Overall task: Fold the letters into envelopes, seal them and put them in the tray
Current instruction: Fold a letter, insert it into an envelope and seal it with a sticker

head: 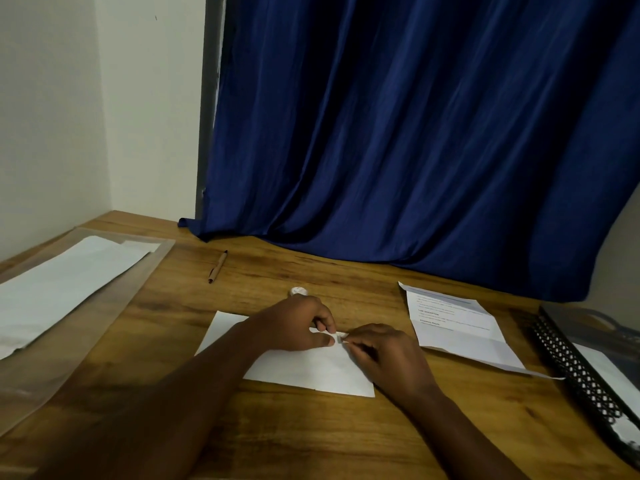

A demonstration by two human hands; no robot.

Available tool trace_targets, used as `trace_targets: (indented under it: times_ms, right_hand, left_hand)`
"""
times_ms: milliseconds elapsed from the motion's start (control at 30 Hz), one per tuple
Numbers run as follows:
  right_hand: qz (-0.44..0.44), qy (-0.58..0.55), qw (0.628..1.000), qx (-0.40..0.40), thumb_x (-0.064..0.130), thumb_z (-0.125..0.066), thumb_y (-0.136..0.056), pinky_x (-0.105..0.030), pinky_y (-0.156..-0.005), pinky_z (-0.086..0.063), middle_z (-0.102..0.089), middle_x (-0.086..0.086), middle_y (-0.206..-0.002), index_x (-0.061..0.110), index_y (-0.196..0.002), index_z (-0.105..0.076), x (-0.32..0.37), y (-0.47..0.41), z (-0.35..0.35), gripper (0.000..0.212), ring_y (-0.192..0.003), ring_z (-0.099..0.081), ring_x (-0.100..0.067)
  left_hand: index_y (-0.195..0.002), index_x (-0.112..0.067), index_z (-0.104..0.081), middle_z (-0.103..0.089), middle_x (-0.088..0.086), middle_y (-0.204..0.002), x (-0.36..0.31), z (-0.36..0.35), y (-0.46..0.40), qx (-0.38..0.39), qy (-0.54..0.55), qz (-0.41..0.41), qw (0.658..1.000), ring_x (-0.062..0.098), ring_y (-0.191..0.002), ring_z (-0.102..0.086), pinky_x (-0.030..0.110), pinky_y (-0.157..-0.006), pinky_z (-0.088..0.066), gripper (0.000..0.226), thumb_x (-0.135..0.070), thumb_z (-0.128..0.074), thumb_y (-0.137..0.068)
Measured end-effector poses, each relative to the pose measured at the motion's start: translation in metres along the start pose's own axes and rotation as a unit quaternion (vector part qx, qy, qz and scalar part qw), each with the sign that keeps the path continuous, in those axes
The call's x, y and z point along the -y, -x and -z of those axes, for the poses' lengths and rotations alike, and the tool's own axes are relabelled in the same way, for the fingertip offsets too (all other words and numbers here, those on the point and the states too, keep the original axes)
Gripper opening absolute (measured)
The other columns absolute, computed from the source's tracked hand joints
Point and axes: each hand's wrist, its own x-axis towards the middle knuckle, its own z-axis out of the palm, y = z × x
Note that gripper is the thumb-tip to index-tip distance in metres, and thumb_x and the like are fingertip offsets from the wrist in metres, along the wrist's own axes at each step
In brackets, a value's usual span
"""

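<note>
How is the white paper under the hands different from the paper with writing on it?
The plain white envelope shows no print, while the printed letter sheet carries lines of text. The envelope lies flat, but the letter has fold creases and a lifted near edge. Both hands, left hand and right hand, work on the envelope; nobody touches the letter. Both are white paper lying on the wooden table.

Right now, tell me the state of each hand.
Left hand: pinching a small white strip over the envelope.
Right hand: pinching the strip's other end.
</note>
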Motion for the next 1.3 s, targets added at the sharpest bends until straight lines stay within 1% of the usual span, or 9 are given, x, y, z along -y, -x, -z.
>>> trace_targets:
  times_ms: [233,467,700,867,1067,1100,1200,1233,1300]
  right_hand:
    - [0.003,0.015,1.0,-0.013,0.031,-0.073,-0.092,-0.018,-0.077,-0.056,-0.077,0.018,-0.107,0.033,-0.106,-0.08,0.0,0.003,-0.005,0.016,-0.096,-0.066,0.003]
    - [0.021,0.054,0.998,0.032,0.036,-0.065,-0.095,-0.017,-0.078,-0.052,-0.074,0.018,-0.112,0.034,-0.108,-0.079,-0.001,0.001,-0.004,0.018,-0.101,-0.062,0.0]
    - [0.018,0.04,0.996,0.078,0.049,-0.051,-0.101,-0.015,-0.094,-0.041,-0.063,0.014,-0.133,0.033,-0.131,-0.068,0.006,0.009,0.002,0.038,-0.119,-0.053,0.0]
    - [-0.001,0.031,0.997,0.076,0.045,-0.046,-0.103,-0.017,-0.095,-0.048,-0.058,0.012,-0.136,0.031,-0.138,-0.062,0.019,0.029,0.005,0.041,-0.117,-0.055,-0.001]
    - [-0.028,0.013,0.995,0.094,0.047,-0.05,-0.102,-0.004,-0.092,-0.04,-0.054,0.022,-0.14,0.035,-0.137,-0.063,0.019,0.037,0.011,0.039,-0.119,-0.051,0.006]
    - [-0.038,-0.003,0.995,0.09,0.046,-0.052,-0.101,-0.005,-0.09,-0.042,-0.056,0.023,-0.135,0.035,-0.132,-0.067,0.018,0.035,0.012,0.036,-0.116,-0.052,0.008]
    - [-0.047,-0.033,0.997,0.051,0.038,-0.053,-0.102,-0.022,-0.083,-0.053,-0.061,0.021,-0.121,0.032,-0.115,-0.075,0.015,0.024,0.013,0.026,-0.102,-0.058,0.003]
    - [-0.038,-0.024,0.998,0.044,0.036,-0.05,-0.103,-0.024,-0.084,-0.053,-0.061,0.018,-0.122,0.031,-0.116,-0.073,0.015,0.021,0.012,0.027,-0.101,-0.058,0.002]
    - [-0.01,0.014,0.998,0.068,0.038,-0.044,-0.104,-0.025,-0.096,-0.049,-0.061,0.014,-0.132,0.031,-0.127,-0.067,0.017,0.017,0.008,0.033,-0.113,-0.056,0.0]
  left_hand:
    - [-0.114,-0.027,-0.074,-0.066,-0.014,-0.109,0.002,-0.003,0.001,0.002,-0.002,-0.002,1.0,-0.002,-0.095,-0.06,0.007,-0.071,-0.041,0.029,-0.041,-0.075,-0.089]
    - [-0.112,-0.028,-0.073,-0.064,-0.017,-0.105,0.001,-0.003,-0.002,0.002,-0.004,-0.003,1.0,-0.002,-0.095,-0.059,0.01,-0.073,-0.042,0.028,-0.041,-0.076,-0.088]
    - [-0.111,-0.025,-0.074,-0.064,-0.018,-0.102,0.001,-0.003,-0.001,-0.004,0.003,-0.007,1.0,-0.001,-0.095,-0.06,0.01,-0.074,-0.044,0.027,-0.038,-0.078,-0.087]
    - [-0.11,-0.026,-0.073,-0.065,-0.02,-0.101,-0.001,-0.004,-0.002,-0.005,0.014,-0.001,1.0,-0.005,-0.093,-0.06,0.005,-0.07,-0.042,0.025,-0.036,-0.078,-0.088]
    - [-0.109,-0.026,-0.074,-0.066,-0.02,-0.1,0.0,-0.006,-0.002,-0.007,0.018,0.003,1.0,-0.005,-0.093,-0.06,0.007,-0.072,-0.042,0.025,-0.037,-0.078,-0.087]
    - [-0.108,-0.026,-0.074,-0.066,-0.02,-0.1,0.0,-0.006,-0.001,-0.008,0.019,0.002,1.0,-0.005,-0.093,-0.06,0.007,-0.072,-0.042,0.024,-0.037,-0.078,-0.087]
    - [-0.108,-0.028,-0.074,-0.066,-0.02,-0.099,0.0,-0.005,-0.001,-0.011,0.019,0.001,1.0,-0.005,-0.094,-0.06,0.006,-0.072,-0.042,0.024,-0.037,-0.079,-0.086]
    - [-0.108,-0.028,-0.073,-0.066,-0.02,-0.099,0.0,-0.005,-0.002,-0.011,0.018,-0.001,1.0,-0.005,-0.095,-0.06,0.006,-0.072,-0.042,0.024,-0.037,-0.078,-0.086]
    - [-0.109,-0.027,-0.073,-0.065,-0.021,-0.099,0.0,-0.004,-0.002,-0.008,0.012,-0.004,1.0,-0.005,-0.095,-0.06,0.005,-0.071,-0.042,0.025,-0.037,-0.078,-0.087]
